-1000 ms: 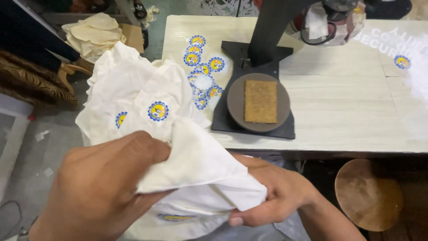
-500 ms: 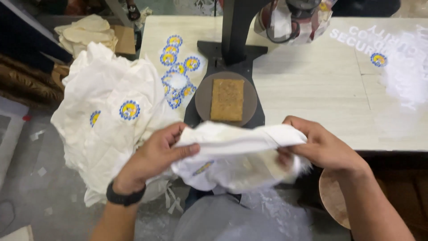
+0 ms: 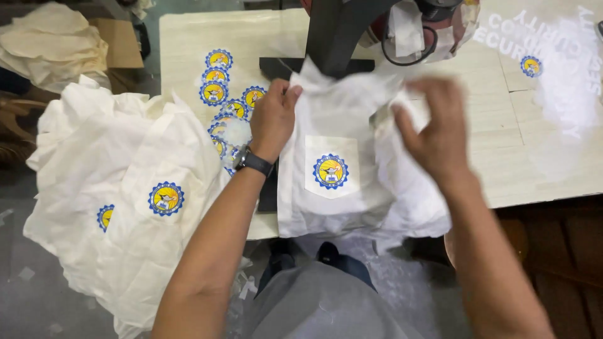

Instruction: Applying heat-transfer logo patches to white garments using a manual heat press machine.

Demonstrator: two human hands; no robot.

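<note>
My left hand (image 3: 274,116) and my right hand (image 3: 431,129) hold up a white garment (image 3: 352,169) over the black press base on the table (image 3: 188,56). The garment's pocket faces me and bears a round blue and yellow emblem (image 3: 330,171). My left hand grips the cloth's upper left edge; my right hand pinches folds at the upper right. A dark watch (image 3: 253,161) sits on my left wrist. The garment hides the round press pad beneath it.
A heap of white garments (image 3: 132,201) with the same emblem lies at the left. Several loose round emblem patches (image 3: 220,81) lie on the table beside the black press column (image 3: 336,31). Cream cloth (image 3: 50,44) sits on a cardboard box far left. White lettering marks the table's right side.
The bunched garment came up from my lap and now hangs spread over the press base, pocket emblem showing. Both hands moved forward and up; the press pad is now covered.
</note>
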